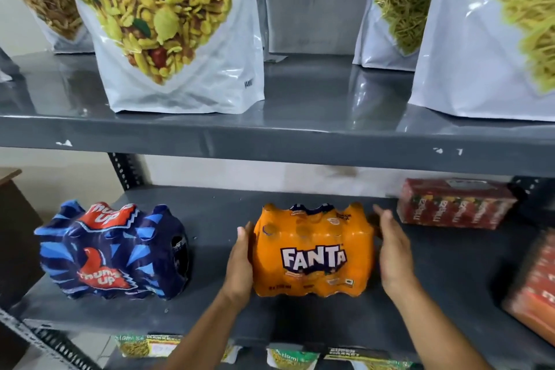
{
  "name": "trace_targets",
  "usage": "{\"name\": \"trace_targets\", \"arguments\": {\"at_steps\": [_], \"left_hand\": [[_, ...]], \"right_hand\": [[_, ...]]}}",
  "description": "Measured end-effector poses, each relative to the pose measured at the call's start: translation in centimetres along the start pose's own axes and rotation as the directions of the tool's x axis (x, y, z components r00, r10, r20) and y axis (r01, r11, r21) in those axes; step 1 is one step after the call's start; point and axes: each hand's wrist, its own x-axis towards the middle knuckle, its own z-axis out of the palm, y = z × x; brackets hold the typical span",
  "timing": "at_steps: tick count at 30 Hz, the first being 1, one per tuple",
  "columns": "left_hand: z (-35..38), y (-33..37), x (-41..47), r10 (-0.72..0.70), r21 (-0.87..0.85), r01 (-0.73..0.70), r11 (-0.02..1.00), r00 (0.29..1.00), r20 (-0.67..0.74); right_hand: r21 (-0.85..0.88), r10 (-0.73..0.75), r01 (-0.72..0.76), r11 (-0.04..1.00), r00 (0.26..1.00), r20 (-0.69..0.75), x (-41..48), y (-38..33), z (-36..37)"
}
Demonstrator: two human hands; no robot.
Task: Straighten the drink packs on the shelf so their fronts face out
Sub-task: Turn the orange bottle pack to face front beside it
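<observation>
An orange Fanta pack (312, 252) stands in the middle of the grey lower shelf (210, 309), its logo facing out. My left hand (240, 264) lies flat against its left side. My right hand (390, 249) is beside its right side, fingers straight, touching or just off the wrap. A blue Thums Up pack (111, 252) sits to the left, turned slightly so its right end shows. A red Maaza pack (453, 204) lies at the back right, its lettering sideways. Another red-orange pack (534, 291) is cut off at the right edge.
The upper shelf (300, 135) overhangs close above the packs and carries large white snack bags (180, 39). A slotted upright (126, 171) stands at the back left. Snack packets (291, 357) show on the shelf below. Bare shelf lies between the packs.
</observation>
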Motion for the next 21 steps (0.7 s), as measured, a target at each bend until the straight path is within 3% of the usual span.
{"name": "trace_targets", "arguments": {"at_steps": [2,4,9,15,21], "left_hand": [[0.1,-0.9,-0.4,-0.010,-0.008,0.010,1.000,1.000,-0.007],[0.2,-1.4,-0.5,-0.028,-0.007,0.028,1.000,0.999,-0.035],[1.0,-1.4,-1.1,-0.087,0.003,0.088,0.996,0.990,-0.110],[0.6,-2.3,-2.1,-0.105,-0.026,0.103,0.994,0.989,-0.101],[1.2,-2.0,-2.4,-0.077,-0.034,0.073,0.997,0.984,-0.158]], "right_hand": [[0.127,0.261,-0.278,0.952,0.956,0.132,1.3,0.4,-0.7],[0.093,0.343,-0.378,0.921,0.902,0.261,1.1,1.5,-0.6],[0.183,0.284,-0.319,0.930,0.939,0.194,0.2,3.6,-0.1],[0.245,0.179,-0.225,0.943,0.964,0.196,-1.5,4.9,-0.8],[0.243,0.187,-0.237,0.941,0.959,0.211,-1.5,5.2,-0.8]]}}
